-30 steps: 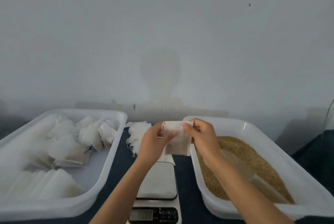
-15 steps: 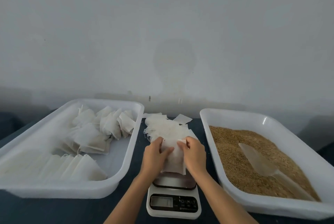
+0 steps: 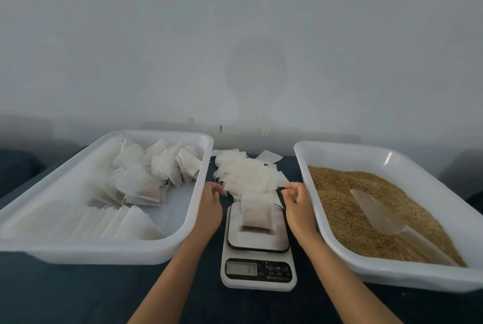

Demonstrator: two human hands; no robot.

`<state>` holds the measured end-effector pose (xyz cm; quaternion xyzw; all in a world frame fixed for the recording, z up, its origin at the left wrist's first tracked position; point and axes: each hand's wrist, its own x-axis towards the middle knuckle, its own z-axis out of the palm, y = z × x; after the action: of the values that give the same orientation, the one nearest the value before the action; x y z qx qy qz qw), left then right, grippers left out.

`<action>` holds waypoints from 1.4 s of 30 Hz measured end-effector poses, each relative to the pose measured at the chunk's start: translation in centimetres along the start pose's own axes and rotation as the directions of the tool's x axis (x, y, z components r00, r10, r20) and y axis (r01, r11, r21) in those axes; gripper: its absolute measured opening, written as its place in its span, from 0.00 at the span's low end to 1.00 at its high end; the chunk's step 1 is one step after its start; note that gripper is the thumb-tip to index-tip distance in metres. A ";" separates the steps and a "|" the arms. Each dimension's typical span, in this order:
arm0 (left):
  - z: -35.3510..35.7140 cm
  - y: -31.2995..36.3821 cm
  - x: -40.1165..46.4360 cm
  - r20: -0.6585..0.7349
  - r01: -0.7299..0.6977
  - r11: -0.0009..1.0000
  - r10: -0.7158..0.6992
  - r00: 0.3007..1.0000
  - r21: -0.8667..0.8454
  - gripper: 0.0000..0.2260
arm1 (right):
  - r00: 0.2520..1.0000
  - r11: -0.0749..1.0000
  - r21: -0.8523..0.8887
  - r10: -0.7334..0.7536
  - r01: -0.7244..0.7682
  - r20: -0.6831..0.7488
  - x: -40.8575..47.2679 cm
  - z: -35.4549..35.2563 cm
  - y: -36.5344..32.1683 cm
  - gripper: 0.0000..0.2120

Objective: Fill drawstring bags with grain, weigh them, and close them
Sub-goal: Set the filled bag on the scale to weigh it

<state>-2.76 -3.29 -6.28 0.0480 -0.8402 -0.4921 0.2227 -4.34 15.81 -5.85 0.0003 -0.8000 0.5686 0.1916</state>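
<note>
Head view. A filled drawstring bag (image 3: 258, 212) was found lying on the platform of the scale (image 3: 258, 241), where half a second before it had been held above the platform between both hands. The left hand (image 3: 211, 205) was noted just left of the scale's far corner, released from the bag, its fingers loosely curled and grasping nothing. The right hand (image 3: 298, 205) was noted just right of the scale in like manner, also released and holding nothing visible; both hands had been drawn apart since the earlier frame. A heap of empty bags (image 3: 247, 176) was recorded just behind the scale. Left of the scale, a white tray (image 3: 104, 252) containing filled bags (image 3: 146, 174) was observed. Right of the scale, a second tray (image 3: 392, 275) of grain (image 3: 337, 202) was observed, with a translucent scoop (image 3: 376, 215) lying in it. The scale's display could not be read.
</note>
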 end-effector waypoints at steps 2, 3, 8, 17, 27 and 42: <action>-0.1 -0.1 -0.1 0.001 0.048 0.998 -0.048 0.999 -0.027 0.09 | 1.000 1.000 -0.002 0.006 -0.006 -0.007 -0.2 0.0 0.5 0.06; -0.2 0.0 -0.1 0.002 0.059 0.997 -0.059 0.998 -0.044 0.09 | 1.000 1.000 0.000 0.006 -0.006 -0.009 -0.4 -0.1 0.7 0.06; -0.4 0.1 -0.2 0.024 0.050 0.997 -0.049 0.999 -0.053 0.10 | 1.000 0.999 0.029 0.016 -0.016 -0.001 -0.5 -0.4 1.1 0.06; -0.4 -0.1 0.0 0.046 0.031 1.000 -0.031 0.998 0.003 0.10 | 1.000 1.000 0.002 0.013 -0.013 0.003 -0.2 -0.2 0.9 0.06; 2.7 2.1 1.6 0.373 -0.078 0.976 -0.004 0.928 0.206 0.13 | 0.990 0.987 -0.153 0.064 -0.045 0.127 0.1 1.5 -0.4 0.06; -4.0 8.3 1.4 -0.003 -0.373 0.862 0.398 0.917 0.342 0.06 | 0.930 0.936 0.092 -0.350 0.341 0.113 0.0 3.3 -10.6 0.09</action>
<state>-1.16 -2.72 2.91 -0.0659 -0.8952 -0.2857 0.3357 -3.01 9.10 2.83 0.1841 -0.7775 0.5526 0.2370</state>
